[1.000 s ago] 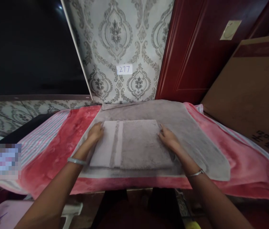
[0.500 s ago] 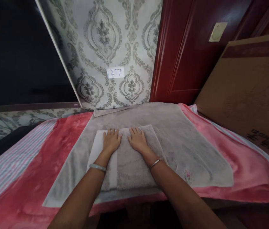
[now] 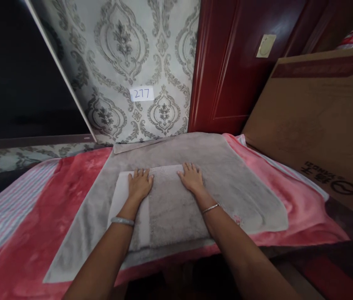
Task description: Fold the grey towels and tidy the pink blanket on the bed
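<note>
A folded grey towel [image 3: 176, 208] with pale bands lies on a larger grey cloth [image 3: 245, 191], which is spread flat. My left hand [image 3: 140, 183] rests palm down on the towel's far left part, over the pale band, fingers spread. Across from it, my right hand [image 3: 191, 177] lies flat at the towel's far right corner, its fingers stretched out. Neither hand grips anything. The towel's right edge is partly hidden under my right hand and forearm.
Beneath the grey cloth is a red and pink blanket [image 3: 70, 200] with a striped section on the left. A dark screen [image 3: 29, 75] stands back left. A large cardboard box [image 3: 316, 121] leans at the right, beside a dark red door [image 3: 223, 62].
My right hand has slid to the right, toward the towel's corner, so the hands are farther apart. My left hand stays on the pale band. The camera view has turned slightly right.
</note>
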A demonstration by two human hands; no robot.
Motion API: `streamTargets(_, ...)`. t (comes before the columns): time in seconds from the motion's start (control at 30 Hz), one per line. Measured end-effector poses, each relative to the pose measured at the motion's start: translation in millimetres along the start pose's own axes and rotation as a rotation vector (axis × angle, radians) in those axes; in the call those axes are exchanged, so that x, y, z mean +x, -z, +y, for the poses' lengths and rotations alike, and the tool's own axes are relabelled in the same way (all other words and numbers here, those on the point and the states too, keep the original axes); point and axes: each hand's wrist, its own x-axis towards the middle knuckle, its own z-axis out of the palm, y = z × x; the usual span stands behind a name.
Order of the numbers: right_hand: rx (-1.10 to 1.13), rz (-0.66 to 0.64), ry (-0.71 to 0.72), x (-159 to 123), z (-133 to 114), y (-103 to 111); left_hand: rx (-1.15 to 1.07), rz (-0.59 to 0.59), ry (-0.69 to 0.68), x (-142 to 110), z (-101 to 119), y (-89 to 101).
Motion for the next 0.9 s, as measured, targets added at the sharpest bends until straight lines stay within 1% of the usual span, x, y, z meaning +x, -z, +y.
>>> streamTargets(0.13, 0.004, 0.028, 0.005, -2.1, 0.1, -4.0, -0.051, 0.010, 0.003, -1.9, 1.1, -0.7)
streamTargets(0.27, 0.015, 0.035, 0.021, -3.0, 1.2, -6.2, -0.094, -0.052, -0.002, -2.5, -4.2, 2.6)
streamTargets(0.37, 0.023, 0.040, 0.025, -4.7, 2.4, -6.9, -0.107, -0.090, -0.011, -5.7, -14.3, 6.5)
streamTargets(0.53, 0.056, 0.039, 0.024, -7.6, 4.5, -7.2, -0.083, -0.088, 0.001, -20.5, -36.0, 10.7)
streamTargets(0.63, 0.062, 0.029, 0.024, -7.1, 4.6, -2.3, -0.067, -0.137, 0.020, -29.0, -47.0, 17.2)
streamTargets(0.7, 0.054, 0.012, 0.006, -9.0, 1.3, 5.1, -0.049, -0.162, 0.053, -35.5, -50.0, 25.1)
streamTargets(0.77, 0.045, 0.019, 0.000, -17.5, -6.5, 13.4, -0.016, -0.139, 0.081, -45.8, -46.6, 33.4)
streamTargets(0.8, 0.040, 0.032, 0.024, -25.4, -12.1, 16.6, -0.004, -0.115, 0.078, -53.0, -42.1, 36.3)
streamTargets(0.83, 0.035, 0.045, 0.072, -35.7, -18.5, 18.3, -0.001, -0.088, 0.055, -61.7, -35.9, 37.6)
streamTargets(0.9, 0.029, 0.045, 0.227, -62.1, -32.1, 16.0, -0.023, -0.042, -0.044, -82.3, -20.3, 34.5)
